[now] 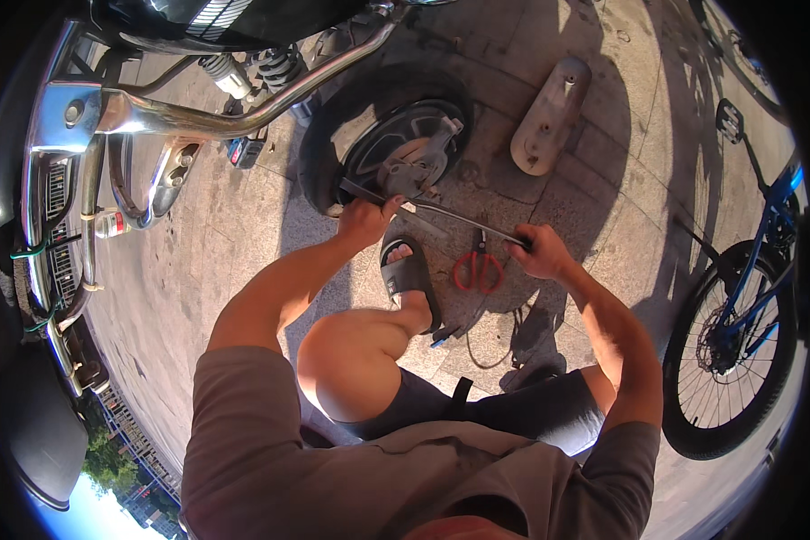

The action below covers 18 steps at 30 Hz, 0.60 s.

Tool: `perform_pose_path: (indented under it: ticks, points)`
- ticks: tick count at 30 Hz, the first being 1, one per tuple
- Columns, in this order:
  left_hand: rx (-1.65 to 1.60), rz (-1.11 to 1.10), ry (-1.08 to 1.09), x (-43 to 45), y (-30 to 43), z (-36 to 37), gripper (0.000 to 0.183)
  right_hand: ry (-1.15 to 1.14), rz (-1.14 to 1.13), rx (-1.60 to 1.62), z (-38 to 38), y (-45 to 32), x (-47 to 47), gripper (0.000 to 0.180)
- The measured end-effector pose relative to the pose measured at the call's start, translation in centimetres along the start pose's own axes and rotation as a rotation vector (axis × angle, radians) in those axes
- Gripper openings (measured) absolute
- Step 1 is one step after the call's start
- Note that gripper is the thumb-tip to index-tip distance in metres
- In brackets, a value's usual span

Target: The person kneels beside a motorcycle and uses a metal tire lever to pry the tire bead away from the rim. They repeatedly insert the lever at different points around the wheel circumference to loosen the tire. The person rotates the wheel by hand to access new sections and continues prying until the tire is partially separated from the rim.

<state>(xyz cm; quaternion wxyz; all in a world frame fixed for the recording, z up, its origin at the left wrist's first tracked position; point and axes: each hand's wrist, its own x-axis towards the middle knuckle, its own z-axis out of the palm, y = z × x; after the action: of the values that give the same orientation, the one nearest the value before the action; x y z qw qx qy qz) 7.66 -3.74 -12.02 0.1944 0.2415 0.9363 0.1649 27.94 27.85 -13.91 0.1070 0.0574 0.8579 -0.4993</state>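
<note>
A wheel with a black rubber tyre (324,148) lies on the paving before me, its hub and brake arm (415,169) facing up. At the near side of the rim, my left hand (366,219) is closed around a flat metal bar (361,190), with the thumb near the tip of a second tool. That second tool is a long slim metal lever (469,221). My right hand (541,252) grips its dark end, and its other end reaches the near edge of the wheel. Whether the lever's tip is under the tyre bead is hard to tell.
Red-handled scissors (478,270) lie near my sandalled foot (408,280). Beyond the wheel is a long metal cover (552,118). A motorbike's chrome frame (175,120) overhangs the left, with a battery pack (245,152) on the ground below. A blue bicycle (736,317) stands right.
</note>
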Motion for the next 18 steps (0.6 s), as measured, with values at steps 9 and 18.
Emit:
perform_pose_path:
  ticks: [9, 18]
  points:
    - [-0.659, -0.402, -0.301, -0.8, 0.2, 1.8, 0.059, 0.251, 0.111, -0.105, -13.1, -5.2, -0.5, 0.011]
    - [-0.788, -0.303, -0.324, -0.7, -0.7, 0.8, 0.038, 0.176, 0.005, -0.255, -16.2, -1.5, 2.6, 0.029]
